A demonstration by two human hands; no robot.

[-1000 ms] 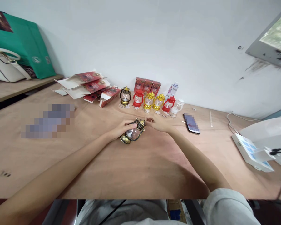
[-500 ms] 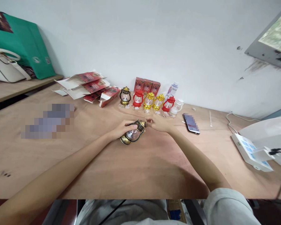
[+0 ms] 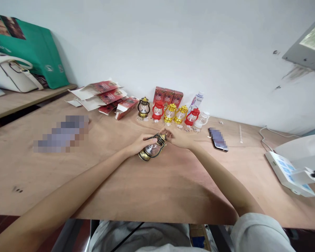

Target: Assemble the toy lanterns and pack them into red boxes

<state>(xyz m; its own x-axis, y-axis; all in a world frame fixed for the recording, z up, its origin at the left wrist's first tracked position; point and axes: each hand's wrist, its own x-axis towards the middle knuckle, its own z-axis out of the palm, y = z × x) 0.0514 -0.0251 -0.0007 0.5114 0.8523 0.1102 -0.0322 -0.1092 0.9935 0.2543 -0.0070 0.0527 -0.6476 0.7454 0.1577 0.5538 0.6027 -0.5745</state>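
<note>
A small black-and-gold toy lantern point(image 3: 153, 149) with a clear globe lies tilted in my left hand point(image 3: 142, 144). The left fingers and thumb wrap its side, with the cap pointing up and to the right. My right hand point(image 3: 177, 137) is at the lantern's top, its fingers bent and pinched close against the cap. Whatever is between those fingertips is too small to make out. Behind my hands stand another black-and-gold lantern point(image 3: 143, 107), red lanterns point(image 3: 158, 111), gold lanterns point(image 3: 170, 113) and a white lantern point(image 3: 201, 120), in a row with small metal rings before them.
Red boxes point(image 3: 168, 96) and a bottle point(image 3: 196, 100) stand by the wall. Opened red cartons point(image 3: 105, 96) lie at the left. A phone point(image 3: 218, 139) and a power strip point(image 3: 288, 175) are at the right. A white handbag point(image 3: 10, 75) and green bag point(image 3: 39, 52) sit far left.
The view has shifted slightly, so everything appears a little further right. My left hand still grips the lantern; the right fingers have bent a little more around its cap.
</note>
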